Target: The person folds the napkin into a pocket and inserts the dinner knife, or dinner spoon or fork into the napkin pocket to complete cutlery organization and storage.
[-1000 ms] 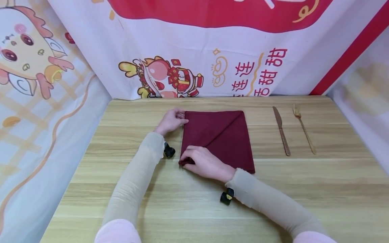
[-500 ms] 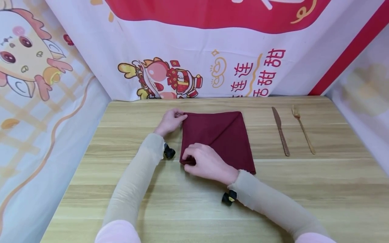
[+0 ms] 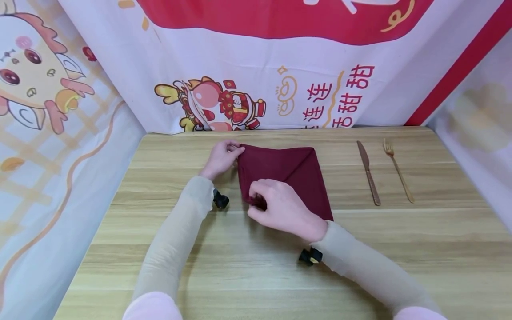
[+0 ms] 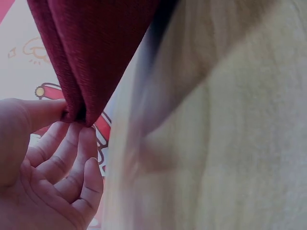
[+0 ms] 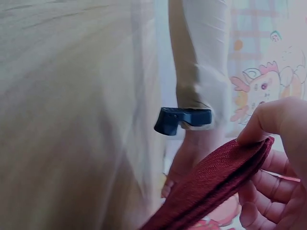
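A dark red cloth napkin [image 3: 272,161], folded into a square with a diagonal fold line, lies partly lifted in the head view. My left hand [image 3: 222,158] pinches its far left corner between thumb and fingers. At the near left corner my right hand [image 3: 286,209] grips the layered edge. In the left wrist view the napkin [image 4: 103,52] hangs from the left hand [image 4: 53,163], its layers pressed together at the tip. The right wrist view has the right hand [image 5: 280,163] pinching the other corner of the napkin [image 5: 211,187], layers showing along the edge.
To the right on the wooden table [image 3: 240,275] lie a knife [image 3: 369,172] and a fork [image 3: 398,171], side by side and apart from the napkin. A printed cloth backdrop [image 3: 248,53] rises behind the table's far edge.
The napkin's left side has come up off the table. My right hand has moved up and slightly right with its corner, and the left hand has shifted slightly left.
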A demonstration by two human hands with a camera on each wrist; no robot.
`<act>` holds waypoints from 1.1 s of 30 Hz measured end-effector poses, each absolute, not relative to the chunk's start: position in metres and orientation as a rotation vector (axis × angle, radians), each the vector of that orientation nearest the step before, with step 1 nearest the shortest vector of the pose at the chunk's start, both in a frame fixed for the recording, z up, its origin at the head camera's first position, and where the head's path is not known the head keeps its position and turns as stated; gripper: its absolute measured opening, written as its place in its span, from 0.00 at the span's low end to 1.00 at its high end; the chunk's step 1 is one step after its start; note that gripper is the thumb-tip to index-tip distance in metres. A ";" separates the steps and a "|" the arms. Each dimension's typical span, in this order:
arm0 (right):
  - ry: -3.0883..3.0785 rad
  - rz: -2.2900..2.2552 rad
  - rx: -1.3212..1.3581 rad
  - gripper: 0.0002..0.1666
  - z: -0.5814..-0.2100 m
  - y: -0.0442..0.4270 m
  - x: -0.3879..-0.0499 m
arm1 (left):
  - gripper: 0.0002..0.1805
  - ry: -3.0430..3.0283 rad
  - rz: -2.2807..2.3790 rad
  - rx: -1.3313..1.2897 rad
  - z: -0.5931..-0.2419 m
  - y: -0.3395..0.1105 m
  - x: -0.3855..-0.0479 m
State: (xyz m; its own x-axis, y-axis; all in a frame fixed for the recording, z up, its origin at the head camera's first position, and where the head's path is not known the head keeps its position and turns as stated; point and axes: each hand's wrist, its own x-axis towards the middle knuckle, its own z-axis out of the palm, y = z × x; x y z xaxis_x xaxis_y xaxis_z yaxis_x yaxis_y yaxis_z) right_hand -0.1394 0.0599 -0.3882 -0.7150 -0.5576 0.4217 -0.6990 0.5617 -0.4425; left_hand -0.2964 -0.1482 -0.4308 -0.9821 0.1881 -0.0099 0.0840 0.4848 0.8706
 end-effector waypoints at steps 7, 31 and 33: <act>-2.501 0.776 1.056 0.11 -0.376 0.068 -0.133 | 0.17 2.693 1.537 0.274 -0.422 -0.150 -0.295; -2.542 0.891 1.047 0.10 -0.361 0.082 -0.114 | 0.10 2.637 1.963 0.353 -0.367 -0.142 -0.283; -2.523 0.943 1.064 0.10 -0.360 0.083 -0.113 | 0.10 2.613 1.998 0.360 -0.361 -0.143 -0.281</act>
